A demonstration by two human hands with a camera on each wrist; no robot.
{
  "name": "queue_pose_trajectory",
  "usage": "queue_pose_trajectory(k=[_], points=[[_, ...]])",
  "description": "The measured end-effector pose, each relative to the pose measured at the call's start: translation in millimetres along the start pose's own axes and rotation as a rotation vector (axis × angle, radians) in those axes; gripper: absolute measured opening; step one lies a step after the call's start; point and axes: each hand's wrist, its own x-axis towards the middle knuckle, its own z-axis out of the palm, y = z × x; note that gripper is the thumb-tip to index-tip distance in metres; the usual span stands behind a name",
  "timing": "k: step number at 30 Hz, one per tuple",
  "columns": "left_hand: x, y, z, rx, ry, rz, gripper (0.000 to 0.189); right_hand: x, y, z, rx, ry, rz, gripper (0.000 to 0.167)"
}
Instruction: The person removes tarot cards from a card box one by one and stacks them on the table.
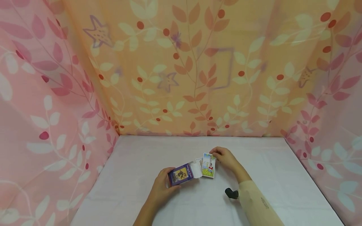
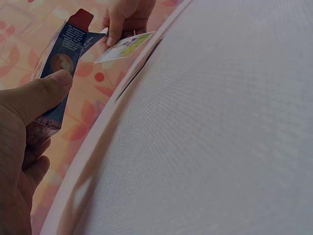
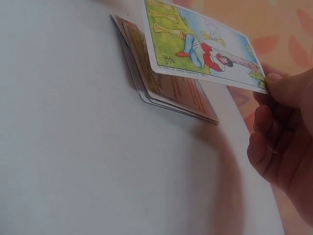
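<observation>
My left hand [image 1: 162, 185] grips a dark blue card box [image 1: 181, 174] with a yellow picture on its front. The box's white end flap [image 1: 196, 169] stands open toward the right, and a red flap [image 2: 81, 19] shows in the left wrist view. Between thumb and fingers, my right hand [image 1: 226, 158] pinches an illustrated card [image 1: 208, 165] by its edge. In the right wrist view, that card is tilted above a small stack of cards [image 3: 171, 93] lying on the table. The box partly hides the stack from the head camera.
A small black object [image 1: 232, 193], its kind unclear, lies beside my right sleeve [image 1: 255, 201]. The white-covered table [image 1: 133, 157] is bordered at the back by an orange patterned curtain [image 1: 195, 94], with pink patterned cloth [image 1: 51, 103] along the sides.
</observation>
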Motion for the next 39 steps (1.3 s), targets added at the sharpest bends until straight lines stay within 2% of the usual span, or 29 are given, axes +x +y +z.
queue_pose_trajectory(k=[17,21,29,39], points=[[0.0,-0.1,0.3,0.001,0.011,0.01,0.08,10.3,15.2,13.2,0.065,-0.03,0.014,0.016],[0.3,-1.2,1.2,0.005,0.005,0.001,0.08,11.3,16.1,13.2,0.037,-0.025,0.015,0.015],[0.3,-3.6,2.1,0.003,0.003,-0.007,0.08,15.2,16.3,13.6,-0.087,-0.023,-0.042,0.012],[-0.6,-3.6,1.1,-0.001,0.012,0.017,0.079,19.5,17.7,15.0,-0.122,-0.036,-0.015,0.01]])
